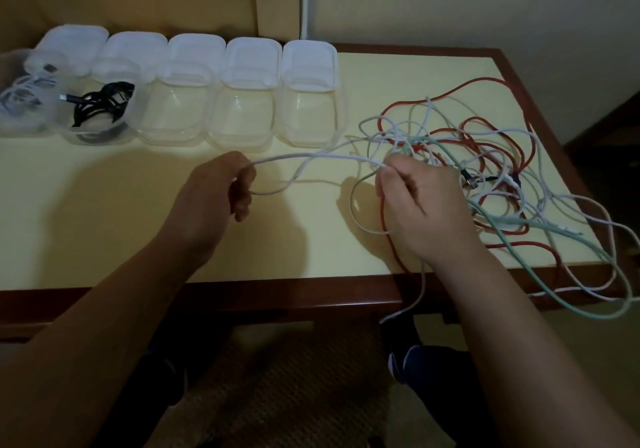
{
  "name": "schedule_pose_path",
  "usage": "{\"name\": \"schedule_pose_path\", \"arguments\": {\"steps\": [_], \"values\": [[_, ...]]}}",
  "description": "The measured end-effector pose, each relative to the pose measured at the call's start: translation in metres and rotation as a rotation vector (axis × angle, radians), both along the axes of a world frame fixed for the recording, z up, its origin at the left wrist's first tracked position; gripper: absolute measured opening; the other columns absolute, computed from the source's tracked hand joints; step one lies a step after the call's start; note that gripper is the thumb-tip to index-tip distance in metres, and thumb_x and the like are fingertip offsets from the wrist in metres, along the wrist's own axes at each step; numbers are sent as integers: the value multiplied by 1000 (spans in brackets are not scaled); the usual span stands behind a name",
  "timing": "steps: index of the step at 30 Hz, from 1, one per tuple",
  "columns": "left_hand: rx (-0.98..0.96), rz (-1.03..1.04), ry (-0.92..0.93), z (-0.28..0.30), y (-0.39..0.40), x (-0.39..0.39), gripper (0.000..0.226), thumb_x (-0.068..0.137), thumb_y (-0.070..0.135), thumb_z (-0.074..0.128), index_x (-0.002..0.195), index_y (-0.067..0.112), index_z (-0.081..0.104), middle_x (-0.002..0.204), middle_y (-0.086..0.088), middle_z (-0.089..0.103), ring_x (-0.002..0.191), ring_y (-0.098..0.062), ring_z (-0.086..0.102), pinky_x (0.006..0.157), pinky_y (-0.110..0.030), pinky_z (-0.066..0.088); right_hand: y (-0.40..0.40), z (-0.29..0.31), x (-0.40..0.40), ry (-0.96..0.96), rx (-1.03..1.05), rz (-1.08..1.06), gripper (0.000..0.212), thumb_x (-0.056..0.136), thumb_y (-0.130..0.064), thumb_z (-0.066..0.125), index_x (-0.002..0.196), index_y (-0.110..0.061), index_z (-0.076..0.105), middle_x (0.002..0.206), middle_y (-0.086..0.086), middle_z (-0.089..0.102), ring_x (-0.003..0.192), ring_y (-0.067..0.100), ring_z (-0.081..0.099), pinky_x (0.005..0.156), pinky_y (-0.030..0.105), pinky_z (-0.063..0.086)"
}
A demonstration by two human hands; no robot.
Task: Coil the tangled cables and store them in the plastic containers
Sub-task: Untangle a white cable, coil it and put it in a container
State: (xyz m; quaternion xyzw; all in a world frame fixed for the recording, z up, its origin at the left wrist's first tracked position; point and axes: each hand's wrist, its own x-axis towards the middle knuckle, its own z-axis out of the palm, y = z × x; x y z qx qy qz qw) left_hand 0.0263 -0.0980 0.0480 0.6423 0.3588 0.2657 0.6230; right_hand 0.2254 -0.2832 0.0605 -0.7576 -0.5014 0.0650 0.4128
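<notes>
A tangle of red, white and pale green cables (485, 156) lies on the right of the yellow table (104, 205). A white cable (311, 157) runs out of it to the left. My left hand (221, 187) grips this white cable with curled fingers. My right hand (415, 198) pinches the same cable at the edge of the tangle. Several clear plastic containers (242, 111) stand in a row at the back, lids open. One container holds a coiled black cable (100, 104), and the leftmost holds a white cable (24, 94).
Some cable loops (616, 288) hang over the table's front right edge. The table has a dark wooden rim (277, 291). A white pole (305, 0) stands behind the containers against the wall. My knees (433, 364) show below the table.
</notes>
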Motion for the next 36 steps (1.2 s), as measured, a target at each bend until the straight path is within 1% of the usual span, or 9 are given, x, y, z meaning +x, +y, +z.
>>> {"name": "schedule_pose_path", "arguments": {"steps": [5,10,14,18,23,27,30,33,36], "values": [[620,355,-64,3,-10,-12,31,99,12,39,96,6,69,97,4,59,93,-8,55,84,-30,41,11,1,-17,-127,-66,23,34,104,-31,46,89,-12,70,56,-4,54,53,13,52,53,35,42],[1045,-75,164,-2,-28,-9,34,104,38,49,101,12,71,98,1,68,101,-20,61,95,-47,41,19,-1,-34,-187,-106,86,32,107,-36,43,100,-20,70,60,-12,51,57,9,50,55,34,42],[394,-119,51,-1,-35,4,51,105,24,56,62,2,40,58,3,36,56,-8,35,57,-25,31,18,-5,-33,-156,-143,83,31,107,-46,45,97,-27,67,59,-10,54,56,5,51,53,29,35],[-87,50,-193,6,-9,2,47,94,22,55,50,11,42,53,-4,32,59,-30,24,60,-36,29,12,-4,-17,-142,-183,2,42,101,-55,50,73,-24,55,55,-3,51,56,11,52,53,33,39],[-804,161,-509,2,5,-5,39,79,22,50,52,25,23,56,4,11,57,-16,12,53,-29,21,5,0,-7,-114,-148,-68,34,90,-36,44,63,-16,45,54,2,45,55,22,49,50,38,37],[-645,134,-369,-1,2,3,38,96,26,45,58,19,42,57,3,27,51,-14,24,50,-28,25,6,4,-9,-157,-85,-101,25,96,-29,46,72,-22,51,55,-3,49,54,16,50,49,30,32],[-359,-32,-268,4,-17,8,23,87,35,60,93,15,71,67,1,44,48,-14,33,49,-28,24,10,3,-18,-193,-122,-28,23,99,-33,46,82,-22,57,57,-4,51,56,19,53,51,31,37],[-162,-234,-201,2,-40,12,56,75,35,81,128,26,66,61,7,44,44,-10,30,46,-22,25,13,-2,-30,-219,-202,107,27,102,-38,43,91,-22,61,63,-5,56,61,21,55,57,39,45],[-99,-176,-124,0,-54,19,41,89,32,78,128,26,68,55,12,38,44,-7,31,46,-19,29,14,-5,-35,-238,-221,204,26,106,-39,42,93,-24,59,62,-9,50,58,17,52,55,38,44]]}}
